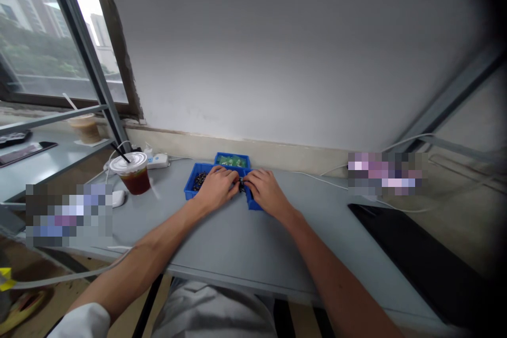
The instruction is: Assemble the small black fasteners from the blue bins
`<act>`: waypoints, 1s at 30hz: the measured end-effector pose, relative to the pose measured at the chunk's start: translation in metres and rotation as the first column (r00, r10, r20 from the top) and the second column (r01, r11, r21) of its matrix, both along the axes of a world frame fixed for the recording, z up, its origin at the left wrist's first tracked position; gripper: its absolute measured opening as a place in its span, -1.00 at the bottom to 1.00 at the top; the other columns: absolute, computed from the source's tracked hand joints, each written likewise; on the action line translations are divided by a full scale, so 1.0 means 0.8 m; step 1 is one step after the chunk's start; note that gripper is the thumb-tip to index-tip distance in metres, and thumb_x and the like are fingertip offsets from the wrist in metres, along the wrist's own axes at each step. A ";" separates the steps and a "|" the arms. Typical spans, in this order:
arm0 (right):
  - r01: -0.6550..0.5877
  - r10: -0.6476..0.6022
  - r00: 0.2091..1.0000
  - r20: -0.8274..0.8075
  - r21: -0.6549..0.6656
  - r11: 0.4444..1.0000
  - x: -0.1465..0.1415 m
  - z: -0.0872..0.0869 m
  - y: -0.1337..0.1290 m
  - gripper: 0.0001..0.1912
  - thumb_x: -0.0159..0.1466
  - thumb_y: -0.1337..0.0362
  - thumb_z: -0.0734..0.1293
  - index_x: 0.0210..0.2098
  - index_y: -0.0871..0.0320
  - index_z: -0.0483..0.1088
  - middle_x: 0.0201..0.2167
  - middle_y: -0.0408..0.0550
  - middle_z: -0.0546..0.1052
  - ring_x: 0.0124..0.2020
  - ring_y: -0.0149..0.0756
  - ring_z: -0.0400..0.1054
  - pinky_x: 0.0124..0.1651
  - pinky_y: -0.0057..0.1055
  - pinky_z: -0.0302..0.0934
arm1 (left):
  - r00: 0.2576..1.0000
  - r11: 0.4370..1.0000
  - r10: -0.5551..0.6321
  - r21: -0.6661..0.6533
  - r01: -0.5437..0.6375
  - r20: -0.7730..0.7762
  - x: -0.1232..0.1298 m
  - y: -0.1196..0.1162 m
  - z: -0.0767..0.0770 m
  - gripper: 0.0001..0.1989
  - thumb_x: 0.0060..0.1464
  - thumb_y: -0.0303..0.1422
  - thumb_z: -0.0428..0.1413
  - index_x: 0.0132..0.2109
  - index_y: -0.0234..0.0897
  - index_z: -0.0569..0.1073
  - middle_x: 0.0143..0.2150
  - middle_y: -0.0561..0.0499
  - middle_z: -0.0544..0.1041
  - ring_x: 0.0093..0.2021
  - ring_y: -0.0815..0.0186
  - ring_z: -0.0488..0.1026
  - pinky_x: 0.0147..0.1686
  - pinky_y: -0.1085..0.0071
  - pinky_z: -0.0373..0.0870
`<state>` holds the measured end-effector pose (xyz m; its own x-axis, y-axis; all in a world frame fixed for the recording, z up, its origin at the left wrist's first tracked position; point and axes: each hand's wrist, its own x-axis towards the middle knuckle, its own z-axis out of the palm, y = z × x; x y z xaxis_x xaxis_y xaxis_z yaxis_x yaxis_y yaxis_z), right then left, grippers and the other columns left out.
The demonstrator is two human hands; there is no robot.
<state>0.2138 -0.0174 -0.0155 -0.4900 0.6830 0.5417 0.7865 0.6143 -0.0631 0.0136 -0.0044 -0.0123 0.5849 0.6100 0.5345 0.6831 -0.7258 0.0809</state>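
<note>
since our fingers cover most of the small dark part (pixel 241 186), we can't make out its shape. left hand (pixel 217 188) and right hand (pixel 266 191) both have fingers pinched nearly closed on it, so it sits between the two sets of fingertips. blue bin (pixel 189 193) with small dark pieces (pixel 199 181) is left of the left fingers, partly covered. second blue bin (pixel 254 205) is under the right fingers, contents hidden. blue tray (pixel 249 160) with green contents (pixel 232 160) just beyond both.
</note>
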 end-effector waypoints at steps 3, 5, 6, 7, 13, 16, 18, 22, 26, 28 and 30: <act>-0.011 0.011 1.000 -0.008 0.001 1.000 0.000 0.001 -0.001 -0.74 0.45 0.33 0.14 -0.23 0.12 0.46 -0.24 0.00 0.53 -0.14 -0.17 0.33 -0.03 -0.21 0.11 | 1.000 1.000 0.001 -0.001 -0.001 0.003 -0.001 -0.001 0.001 -0.87 0.28 -0.37 0.04 -0.14 -0.26 0.48 -0.23 -0.04 0.57 -0.13 0.18 0.47 0.08 0.18 0.28; -0.018 0.018 1.000 -0.014 0.005 1.000 -0.001 0.001 -0.002 -0.73 0.45 0.31 0.14 -0.25 0.13 0.45 -0.25 0.00 0.53 -0.15 -0.17 0.33 -0.03 -0.21 0.11 | 1.000 1.000 -0.015 0.003 0.015 0.008 -0.001 -0.002 0.002 -0.87 0.27 -0.36 0.06 -0.11 -0.25 0.49 -0.21 -0.04 0.56 -0.10 0.17 0.46 0.05 0.20 0.30; -0.021 0.021 1.000 -0.016 0.006 1.000 -0.001 0.001 -0.002 -0.73 0.46 0.30 0.14 -0.26 0.13 0.44 -0.26 -0.01 0.53 -0.15 -0.17 0.32 -0.03 -0.21 0.10 | 0.999 1.000 -0.029 0.003 0.029 0.015 -0.001 -0.002 0.002 -0.87 0.26 -0.36 0.07 -0.10 -0.25 0.49 -0.19 -0.04 0.56 -0.09 0.17 0.45 0.04 0.21 0.30; -0.023 0.023 1.000 -0.019 0.005 1.000 -0.002 0.002 -0.003 -0.73 0.46 0.30 0.14 -0.27 0.14 0.44 -0.27 -0.01 0.53 -0.16 -0.17 0.32 -0.03 -0.21 0.10 | 0.999 0.999 -0.043 0.002 0.043 0.023 -0.001 -0.003 0.002 -0.86 0.26 -0.36 0.08 -0.09 -0.24 0.49 -0.18 -0.04 0.56 -0.07 0.17 0.44 0.04 0.21 0.30; -0.054 0.054 0.998 -0.029 -0.013 0.998 -0.005 0.004 -0.007 -0.72 0.46 0.27 0.13 -0.29 0.13 0.42 -0.31 -0.01 0.52 -0.18 -0.17 0.32 -0.05 -0.21 0.11 | 0.994 0.998 -0.056 -0.025 0.059 0.090 0.001 -0.004 0.002 -0.87 0.25 -0.38 0.08 -0.14 -0.26 0.52 -0.18 -0.08 0.54 -0.09 0.17 0.42 -0.02 0.23 0.34; -0.067 0.066 0.997 -0.045 -0.016 0.998 -0.005 0.004 -0.007 -0.80 0.44 0.25 0.20 -0.22 0.14 0.43 -0.25 -0.01 0.54 -0.14 -0.16 0.34 -0.02 -0.20 0.12 | 0.991 0.997 -0.052 -0.046 0.058 0.122 0.000 -0.002 0.000 -0.89 0.22 -0.41 0.09 -0.17 -0.28 0.52 -0.23 -0.07 0.53 -0.13 0.18 0.43 -0.07 0.26 0.36; -0.071 0.070 0.996 -0.057 -0.014 0.997 -0.004 0.002 -0.006 -0.87 0.41 0.27 0.24 -0.15 0.14 0.42 -0.19 0.00 0.55 -0.09 -0.15 0.34 0.00 -0.20 0.13 | 0.986 0.996 -0.053 -0.068 0.064 0.157 0.000 0.001 -0.002 -0.90 0.21 -0.44 0.09 -0.17 -0.28 0.51 -0.26 -0.05 0.53 -0.17 0.21 0.44 -0.10 0.29 0.37; -0.069 0.069 0.996 -0.063 -0.002 0.998 -0.003 -0.001 -0.003 -0.86 0.40 0.31 0.26 -0.09 0.16 0.41 -0.13 0.02 0.55 -0.06 -0.13 0.35 0.02 -0.19 0.14 | 0.970 0.992 -0.065 -0.088 0.087 0.234 0.000 0.002 -0.004 -0.89 0.21 -0.45 0.09 -0.16 -0.28 0.51 -0.26 -0.03 0.54 -0.20 0.25 0.46 -0.11 0.33 0.37; -0.078 0.078 0.996 -0.047 0.000 0.997 -0.002 -0.001 -0.003 -0.85 0.42 0.30 0.24 -0.09 0.16 0.43 -0.15 0.03 0.55 -0.08 -0.12 0.35 0.00 -0.19 0.15 | 0.957 0.982 -0.117 -0.110 0.151 0.264 0.001 0.000 -0.005 -0.88 0.25 -0.44 0.08 -0.12 -0.26 0.51 -0.24 -0.02 0.54 -0.19 0.27 0.46 -0.11 0.37 0.37; -0.083 0.083 0.996 -0.038 -0.005 0.997 -0.002 0.000 -0.003 -0.83 0.43 0.30 0.22 -0.11 0.16 0.44 -0.19 0.02 0.55 -0.10 -0.12 0.34 -0.02 -0.20 0.15 | 0.959 0.980 -0.125 -0.121 0.159 0.254 0.001 -0.001 -0.004 -0.87 0.28 -0.42 0.07 -0.11 -0.26 0.51 -0.23 -0.02 0.54 -0.19 0.27 0.46 -0.12 0.37 0.37; -0.083 0.083 0.996 -0.035 -0.007 0.996 -0.001 0.001 -0.003 -0.81 0.44 0.30 0.20 -0.16 0.16 0.45 -0.23 0.01 0.55 -0.13 -0.13 0.34 -0.03 -0.21 0.14 | 0.962 0.980 -0.121 -0.124 0.155 0.245 0.000 -0.002 -0.003 -0.86 0.30 -0.39 0.07 -0.10 -0.25 0.52 -0.23 -0.03 0.55 -0.18 0.26 0.47 -0.11 0.36 0.37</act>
<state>0.2130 -0.0201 -0.0150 -0.5266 0.6452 0.5535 0.7299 0.6769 -0.0946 0.0140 -0.0057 -0.0151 0.5371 0.6111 0.5814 0.5260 -0.7815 0.3355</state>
